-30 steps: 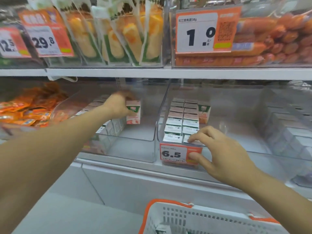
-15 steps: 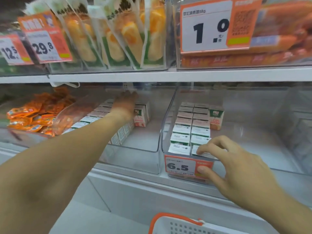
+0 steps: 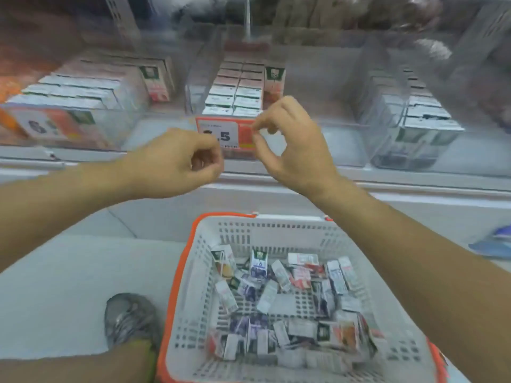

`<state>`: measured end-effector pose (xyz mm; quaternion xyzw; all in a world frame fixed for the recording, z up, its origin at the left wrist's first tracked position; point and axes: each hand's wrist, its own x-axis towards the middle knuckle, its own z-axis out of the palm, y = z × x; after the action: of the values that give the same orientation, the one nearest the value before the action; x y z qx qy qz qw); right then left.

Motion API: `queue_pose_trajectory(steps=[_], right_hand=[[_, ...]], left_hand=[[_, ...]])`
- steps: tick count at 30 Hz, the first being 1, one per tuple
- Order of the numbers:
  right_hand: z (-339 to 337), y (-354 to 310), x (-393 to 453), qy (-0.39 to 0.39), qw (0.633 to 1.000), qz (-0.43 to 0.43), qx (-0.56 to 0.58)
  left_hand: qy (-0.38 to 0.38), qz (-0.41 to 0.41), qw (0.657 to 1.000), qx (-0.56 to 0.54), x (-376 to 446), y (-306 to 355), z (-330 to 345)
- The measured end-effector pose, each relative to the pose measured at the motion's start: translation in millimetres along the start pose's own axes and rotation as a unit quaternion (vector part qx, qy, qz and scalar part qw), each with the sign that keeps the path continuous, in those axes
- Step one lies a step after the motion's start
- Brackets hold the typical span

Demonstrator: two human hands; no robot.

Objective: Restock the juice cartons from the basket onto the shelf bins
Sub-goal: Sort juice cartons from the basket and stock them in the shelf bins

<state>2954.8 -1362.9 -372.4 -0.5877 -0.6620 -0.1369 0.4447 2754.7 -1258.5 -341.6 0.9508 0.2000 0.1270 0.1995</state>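
Note:
A white basket with an orange rim (image 3: 276, 233) stands on the floor below me and holds several small juice cartons (image 3: 276, 294) lying jumbled. On the shelf, a clear middle bin holds rows of cartons (image 3: 235, 89). A left bin (image 3: 83, 89) and a right bin (image 3: 423, 114) hold more cartons. My left hand (image 3: 177, 161) hovers in front of the shelf edge with its fingers curled in, holding nothing. My right hand (image 3: 290, 145) hangs beside it with bent fingers and a gap to the thumb, also without a carton.
An orange price tag reading 6.5 (image 3: 224, 136) hangs on the middle bin's front, partly behind my hands. My grey shoe (image 3: 130, 319) stands left of the basket. A blue object (image 3: 495, 241) lies on the floor at far right.
My left hand left its carton in the left bin and pulled back. My right hand came off the price tag. The view tilted down to the basket.

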Motion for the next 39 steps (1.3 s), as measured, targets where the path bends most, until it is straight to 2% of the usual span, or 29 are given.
queue_pose_trajectory(steps=[2, 4, 7, 9, 12, 17, 20, 24, 26, 28, 31, 32, 33, 36, 38, 39], right_hand=[[1, -4, -30, -0.058, 0.998, 0.031, 0.017], [5, 8, -69, -0.158, 0.981, 0.107, 0.024], [9, 35, -133, -0.290, 0.922, 0.253, 0.036], [6, 47, -172, -0.328, 0.882, 0.337, 0.029], [6, 61, -221, -0.330, 0.830, 0.448, 0.030], [36, 76, -271, -0.323, 0.759, 0.563, 0.044], [60, 74, -286, -0.328, 0.746, 0.578, 0.046], [96, 76, -304, -0.347, 0.749, 0.564, -0.016], [107, 77, -307, -0.374, 0.737, 0.560, -0.051], [114, 79, -305, -0.378, 0.734, 0.561, -0.064], [117, 80, -300, -0.378, 0.736, 0.557, -0.075], [117, 81, -298, -0.381, 0.734, 0.556, -0.077], [117, 82, -297, -0.383, 0.731, 0.559, -0.077], [109, 86, -292, -0.377, 0.716, 0.584, -0.061], [97, 88, -284, -0.395, 0.682, 0.615, -0.034], [87, 89, -277, -0.410, 0.663, 0.626, -0.022]], left_hand=[[-0.068, -0.024, 0.997, -0.029, -3, 2, 46], [-0.117, -0.068, 0.988, -0.070, -6, 2, 99], [-0.165, -0.154, 0.966, -0.124, -18, -7, 181], [-0.167, -0.228, 0.945, -0.166, -29, -15, 226], [-0.158, -0.339, 0.907, -0.195, -44, -26, 272], [-0.127, -0.428, 0.877, -0.181, -44, -43, 322], [-0.115, -0.463, 0.856, -0.200, -39, -46, 339], [-0.071, -0.483, 0.845, -0.217, -37, -52, 363], [-0.081, -0.481, 0.845, -0.220, -34, -53, 367], [-0.109, -0.502, 0.826, -0.230, -26, -54, 367], [-0.137, -0.569, 0.761, -0.280, -18, -53, 362], [-0.137, -0.591, 0.729, -0.318, -18, -52, 359], [-0.130, -0.610, 0.687, -0.373, -20, -50, 355], [-0.106, -0.624, 0.526, -0.568, -29, -44, 338], [-0.087, -0.588, 0.465, -0.656, -35, -41, 327], [-0.083, -0.563, 0.454, -0.686, -37, -40, 322]])
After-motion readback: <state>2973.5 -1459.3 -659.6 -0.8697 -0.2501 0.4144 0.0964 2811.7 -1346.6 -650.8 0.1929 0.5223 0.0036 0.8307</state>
